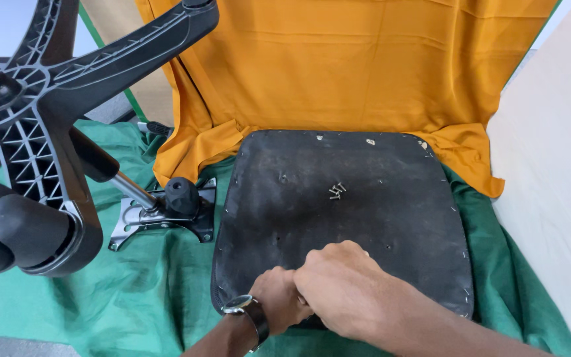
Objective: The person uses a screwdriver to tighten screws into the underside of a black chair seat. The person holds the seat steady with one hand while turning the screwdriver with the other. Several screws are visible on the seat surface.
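The black, roughly square chair seat pan [342,211] with rounded corners lies upside down and flat on the green cloth [133,297], its dusty fabric underside stapled along the rim. Near the middle of the pan lies a small cluster of silver metal screws [336,191]. Both hands press together at its near edge.

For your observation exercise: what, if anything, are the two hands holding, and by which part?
Both the left hand and the right hand rest closed at the near edge of the black seat pan; whether they grip anything cannot be told.
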